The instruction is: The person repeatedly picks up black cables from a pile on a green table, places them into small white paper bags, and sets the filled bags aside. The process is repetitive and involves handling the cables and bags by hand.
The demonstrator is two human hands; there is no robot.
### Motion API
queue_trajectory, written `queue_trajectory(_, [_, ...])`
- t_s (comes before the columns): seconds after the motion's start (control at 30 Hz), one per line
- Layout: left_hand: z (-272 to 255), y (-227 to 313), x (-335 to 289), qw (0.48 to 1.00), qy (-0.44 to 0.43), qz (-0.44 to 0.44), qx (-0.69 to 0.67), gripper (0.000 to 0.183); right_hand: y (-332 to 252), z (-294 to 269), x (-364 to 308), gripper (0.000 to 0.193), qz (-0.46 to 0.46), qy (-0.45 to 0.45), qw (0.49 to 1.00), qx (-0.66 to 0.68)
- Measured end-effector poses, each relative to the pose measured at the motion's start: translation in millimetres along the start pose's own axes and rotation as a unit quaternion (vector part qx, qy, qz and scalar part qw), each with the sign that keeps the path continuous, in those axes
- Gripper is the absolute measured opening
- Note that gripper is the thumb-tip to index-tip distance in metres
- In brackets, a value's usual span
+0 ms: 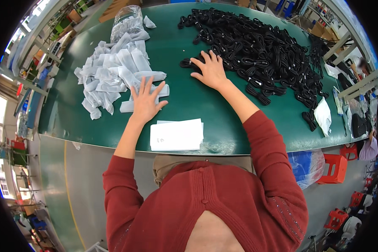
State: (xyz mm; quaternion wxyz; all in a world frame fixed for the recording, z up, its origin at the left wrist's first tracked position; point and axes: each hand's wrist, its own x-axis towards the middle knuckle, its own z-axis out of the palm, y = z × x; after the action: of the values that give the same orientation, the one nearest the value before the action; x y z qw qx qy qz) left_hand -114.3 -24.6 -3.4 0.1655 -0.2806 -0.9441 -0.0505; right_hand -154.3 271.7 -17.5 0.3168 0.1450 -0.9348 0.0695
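Note:
My left hand is spread with its fingers apart, resting at the near right edge of a pile of whitish wrapped packets. Some of those packets lie right under and beside its fingertips. Farther right, my right hand is also spread, its fingertips at the near left edge of a big heap of coiled black cables. One bundle touches or lies close by its fingers; neither hand grips anything. Between my forearms, by the table's near edge, lies a stack of white paper sheets or flat bags with small dark print.
All this lies on a green table. A clear plastic bag stands at the far left behind the packets. On the right are a white bag and a single cable bundle. A red stool and blue plastic-wrapped goods sit below.

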Motion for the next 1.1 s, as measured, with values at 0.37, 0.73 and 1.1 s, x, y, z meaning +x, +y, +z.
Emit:
queue_trajectory(0.37, [55,-69,38,0.992,0.085,-0.094,-0.004,0.024,20,-29,-55,0.039,0.015,-0.021,1.000,-0.002])
queue_trajectory(0.73, [22,-179,72,0.920,0.181,-0.299,-0.177,0.036,30,-57,-101,0.033,0.044,0.047,0.996,0.068])
queue_trajectory(1.1, [-39,74,-63,0.906,0.023,0.043,-0.421,0.025,-34,-106,-126,0.020,0.110,0.049,0.958,0.260])
